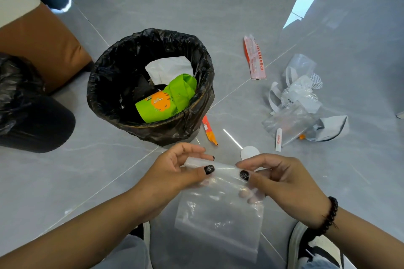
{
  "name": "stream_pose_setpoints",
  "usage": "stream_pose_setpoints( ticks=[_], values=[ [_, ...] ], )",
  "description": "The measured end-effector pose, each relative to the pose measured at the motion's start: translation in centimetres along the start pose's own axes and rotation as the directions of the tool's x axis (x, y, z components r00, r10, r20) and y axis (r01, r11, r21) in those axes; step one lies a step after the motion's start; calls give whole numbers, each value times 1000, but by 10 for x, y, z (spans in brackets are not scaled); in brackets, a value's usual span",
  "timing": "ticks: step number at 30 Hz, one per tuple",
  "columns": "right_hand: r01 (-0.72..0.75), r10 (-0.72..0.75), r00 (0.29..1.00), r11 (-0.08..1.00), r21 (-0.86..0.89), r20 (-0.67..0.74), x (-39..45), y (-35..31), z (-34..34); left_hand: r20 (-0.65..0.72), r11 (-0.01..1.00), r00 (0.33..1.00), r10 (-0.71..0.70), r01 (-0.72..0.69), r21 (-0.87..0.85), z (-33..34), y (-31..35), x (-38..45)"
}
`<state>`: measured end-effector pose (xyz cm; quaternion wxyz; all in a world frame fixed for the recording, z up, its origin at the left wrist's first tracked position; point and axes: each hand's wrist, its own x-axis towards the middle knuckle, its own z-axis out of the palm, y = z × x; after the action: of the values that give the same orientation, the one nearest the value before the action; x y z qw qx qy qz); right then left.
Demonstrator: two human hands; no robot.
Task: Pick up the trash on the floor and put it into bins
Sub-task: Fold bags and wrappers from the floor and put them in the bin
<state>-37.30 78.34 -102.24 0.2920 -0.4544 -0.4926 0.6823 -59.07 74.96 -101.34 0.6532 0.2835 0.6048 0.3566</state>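
A clear plastic zip bag (220,216) hangs in front of me, held by its top edge above the floor. My left hand (177,170) pinches the left end of that edge between thumb and fingers. My right hand (282,183) pinches the right end, its fingers showing through the plastic. Just beyond my hands stands a bin (150,85) lined with a black bag; inside lie a green and orange wrapper (166,100) and white paper (168,67).
On the grey tile floor lie an orange strip (209,131) by the bin, a white disc (249,152), a red and white wrapper (254,59) and a heap of clear plastic packaging (299,102). A black bag (21,98) and brown furniture (43,46) stand left. My shoes (306,244) are below.
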Motion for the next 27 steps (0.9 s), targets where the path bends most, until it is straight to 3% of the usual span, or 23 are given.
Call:
stream_pose_setpoints(
  ticks=[3, 5, 8, 12, 14, 16, 17, 19, 22, 25, 27],
  values=[
    [93, -93, 994, 996, -15, -48, 1, 3, -1, 39, 992, 992, -123, 122, 13, 3, -1, -1],
    [188, -198, 978, 973, -135, -66, 2, 7, -4, 89, 984, 980, -180, 178, 31, 3, -3, -1],
    [391, -420, 907, 804, -447, 38, 2, 12, -9, 79, 974, 972, -222, 225, -32, 3, -4, 0],
    [538, -556, 816, 631, -559, 158, 1, 15, -10, 68, 983, 983, -172, 175, -54, 2, -3, -1],
    [499, -515, 849, 711, -496, 116, -1, 14, -8, 55, 989, 990, -133, 136, -55, 2, -2, -2],
    [293, -303, 953, 926, -237, -8, 0, 8, -4, 28, 997, 997, -78, 78, -12, 2, 0, -1],
    [162, -169, 984, 980, -117, -49, 0, 7, -4, 18, 998, 998, -55, 54, 20, 2, 1, -1],
    [-3, -2, 996, 998, -64, -84, 3, 5, -5, 12, 996, 1000, -22, 21, 82, 2, 3, -2],
    [10, -19, 995, 996, -88, -99, 3, 5, -4, 19, 994, 999, -35, 33, 103, 3, 1, -1],
    [123, -130, 988, 988, -89, -86, 1, 7, -3, 30, 989, 989, -142, 140, 54, 3, -1, 1],
    [197, -210, 976, 963, -187, -56, 1, 7, -4, 56, 984, 983, -173, 170, 51, 3, -2, 0]
  ],
)
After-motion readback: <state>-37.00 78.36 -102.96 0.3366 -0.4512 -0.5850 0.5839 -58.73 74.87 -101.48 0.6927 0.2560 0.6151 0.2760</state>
